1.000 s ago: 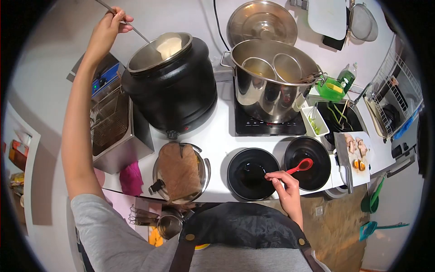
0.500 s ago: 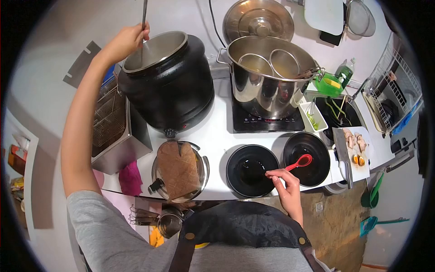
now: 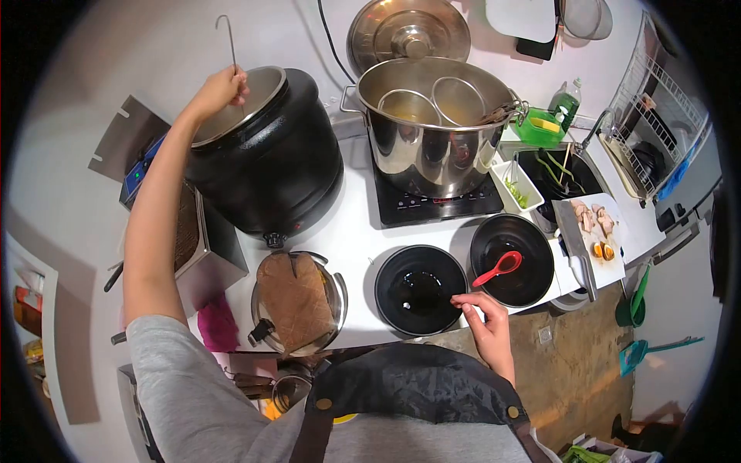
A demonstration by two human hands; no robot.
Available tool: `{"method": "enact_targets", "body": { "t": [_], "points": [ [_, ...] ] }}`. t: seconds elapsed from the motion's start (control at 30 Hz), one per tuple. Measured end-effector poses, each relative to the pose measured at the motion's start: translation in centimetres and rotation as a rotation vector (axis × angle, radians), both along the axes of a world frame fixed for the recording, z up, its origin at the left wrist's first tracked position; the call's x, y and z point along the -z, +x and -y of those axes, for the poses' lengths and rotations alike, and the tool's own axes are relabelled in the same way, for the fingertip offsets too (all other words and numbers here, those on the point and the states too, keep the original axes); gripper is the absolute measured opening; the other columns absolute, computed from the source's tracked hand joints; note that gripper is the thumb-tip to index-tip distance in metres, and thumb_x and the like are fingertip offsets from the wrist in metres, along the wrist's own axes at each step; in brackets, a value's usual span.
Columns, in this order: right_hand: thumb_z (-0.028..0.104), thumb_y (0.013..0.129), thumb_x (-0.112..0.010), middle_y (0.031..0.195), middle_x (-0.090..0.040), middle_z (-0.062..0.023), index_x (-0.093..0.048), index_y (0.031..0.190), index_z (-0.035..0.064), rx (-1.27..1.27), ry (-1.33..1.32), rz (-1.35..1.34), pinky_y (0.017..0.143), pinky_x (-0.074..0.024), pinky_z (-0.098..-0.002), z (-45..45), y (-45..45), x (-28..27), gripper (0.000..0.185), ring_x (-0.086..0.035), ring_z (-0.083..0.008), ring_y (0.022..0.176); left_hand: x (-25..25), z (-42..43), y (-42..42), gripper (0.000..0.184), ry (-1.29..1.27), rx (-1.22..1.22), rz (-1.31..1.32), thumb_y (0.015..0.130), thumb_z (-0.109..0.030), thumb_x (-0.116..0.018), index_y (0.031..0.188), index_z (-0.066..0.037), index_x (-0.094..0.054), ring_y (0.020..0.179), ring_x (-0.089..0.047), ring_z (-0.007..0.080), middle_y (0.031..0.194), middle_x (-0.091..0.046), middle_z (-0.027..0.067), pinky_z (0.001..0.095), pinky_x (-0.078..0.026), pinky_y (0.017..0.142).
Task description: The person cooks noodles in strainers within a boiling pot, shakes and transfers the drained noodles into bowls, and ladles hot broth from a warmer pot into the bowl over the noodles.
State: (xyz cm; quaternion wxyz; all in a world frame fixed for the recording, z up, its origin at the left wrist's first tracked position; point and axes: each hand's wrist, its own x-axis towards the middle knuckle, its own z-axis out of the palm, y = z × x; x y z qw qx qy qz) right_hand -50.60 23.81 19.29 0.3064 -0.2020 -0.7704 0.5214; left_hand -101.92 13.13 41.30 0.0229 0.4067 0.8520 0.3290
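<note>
My left hand (image 3: 221, 94) is closed around the thin metal handle of a ladle (image 3: 230, 42), whose top end bends into a hook. The handle goes down into a tall black soup kettle (image 3: 266, 174), and its lower end is hidden inside. My right hand (image 3: 486, 324) pinches the right rim of a black bowl (image 3: 401, 309), with thumb and fingertips close together. That bowl has a little shiny liquid at its bottom. Beside it stands a second black bowl (image 3: 532, 287), with a red spoon (image 3: 505, 265) lying across its left side, apart from my fingers.
A steel pot (image 3: 432, 154) with two strainer baskets stands on an induction cooker (image 3: 401, 207). A brown oven mitt (image 3: 297, 297) lies on a round lid. To the right are a knife (image 3: 580, 262), a cutting board (image 3: 614, 266) with meat and egg halves, and a sink (image 3: 594, 185).
My left hand has come lower at the kettle's mouth, and the ladle's hooked end now shows. The view has shifted slightly. My right hand stays at the bowl's rim.
</note>
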Motion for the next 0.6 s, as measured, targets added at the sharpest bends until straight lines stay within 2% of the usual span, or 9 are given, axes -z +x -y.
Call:
{"method": "enact_targets", "body": {
  "t": [0.1,0.3,0.6],
  "points": [
    [0.004,0.084,-0.056,0.086,-0.065,-0.0115,-0.065,0.093,-0.0001,-0.007,0.015,-0.002,0.072,-0.0462,-0.0285,0.1,0.0,0.0,0.013,-0.062,-0.0206,0.079,0.4,0.0,-1.0,0.023,0.172,-0.053,0.120,0.094,-0.017,-0.039,0.101,0.001,-0.049,0.068,-0.060,0.0159,0.086,-0.060,0.0119,0.0278,-0.053,0.064],
    [0.004,0.085,-0.056,0.086,-0.065,-0.0117,-0.064,0.093,-0.0004,-0.039,0.024,-0.007,0.072,-0.0460,-0.0286,-0.1,-0.3,-0.3,0.013,-0.062,-0.0203,0.079,-0.9,1.8,-1.7,0.027,0.362,-0.233,0.219,0.093,-0.017,-0.037,0.109,0.002,-0.045,0.070,-0.062,0.0172,0.091,-0.060,0.0154,0.0270,-0.053,0.064],
    [0.005,0.085,-0.055,0.087,-0.065,-0.0116,-0.064,0.093,-0.0008,-0.119,0.017,-0.006,0.072,-0.0457,-0.0290,-0.3,-0.8,-0.4,0.013,-0.061,-0.0203,0.080,-5.5,6.8,4.6,0.029,0.495,-0.177,-0.063,0.096,-0.023,-0.035,0.104,0.002,-0.047,0.076,-0.062,0.0169,0.099,-0.062,0.0172,0.0256,-0.051,0.073]
  ]
}}
